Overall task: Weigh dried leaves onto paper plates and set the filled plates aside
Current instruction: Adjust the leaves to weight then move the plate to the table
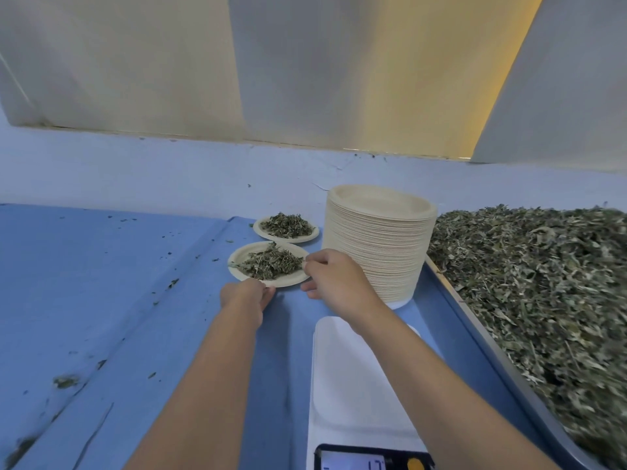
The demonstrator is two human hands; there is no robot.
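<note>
Left hand (247,296) and right hand (336,283) each pinched the near filled plate (288,282) by its rim, fingers (319,262) curled, low over the counter (101,266) left of the stack (376,252) — I'd set it flat, clear of the far filled plate (307,236). Count — two filled plates, one stack, one scale (356,385), one leaf heap (526,283).

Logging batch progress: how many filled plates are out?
2. The far plate sits left of the plate stack; the near plate is gripped by left hand and right hand. Stack may hide others.
</note>
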